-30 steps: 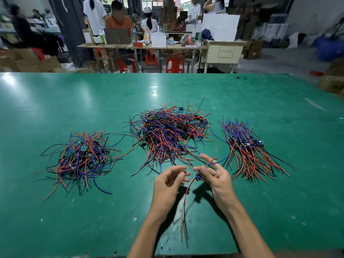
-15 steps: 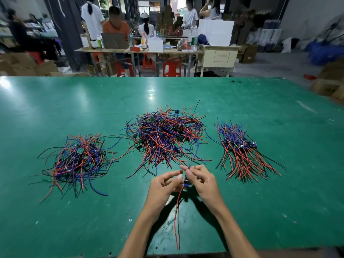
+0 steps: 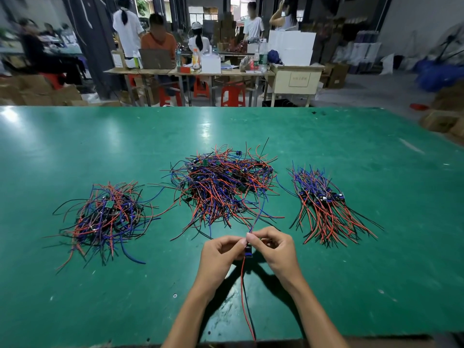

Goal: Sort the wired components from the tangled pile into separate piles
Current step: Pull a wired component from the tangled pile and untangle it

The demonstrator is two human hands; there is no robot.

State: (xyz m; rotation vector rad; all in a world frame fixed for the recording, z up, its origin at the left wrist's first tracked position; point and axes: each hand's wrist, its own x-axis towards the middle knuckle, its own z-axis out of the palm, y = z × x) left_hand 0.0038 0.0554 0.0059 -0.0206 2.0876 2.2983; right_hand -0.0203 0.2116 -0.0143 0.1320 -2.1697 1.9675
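Green and scuffed, the wide matte surface carries three heaps of red, blue and black insulated leads in the head view: a loose, knotted left pile with small green circuit boards showing among the strands, a larger tangled middle pile beyond the hands, and a combed-out right pile whose wires lie roughly parallel. Just in front of the middle pile, the left hand and the right hand meet fingertip to fingertip over one small dark wired component; each grip is closed in a pinch on it, the other fingers curled, though which hand holds the body and which the leads cannot be told. A red lead and a black lead hang from the component toward the near edge, while a blue and a red strand run up from the fingertips into the fringe of the middle pile. The piece looks very light, its wires limp and springy and likely to snag on neighbours, its solder joints probably the weak point. It is best held by the stiff little body or by the leads close to it, and drawn out gently rather than tugged. Seated and standing workers occupy cluttered tables in the background.
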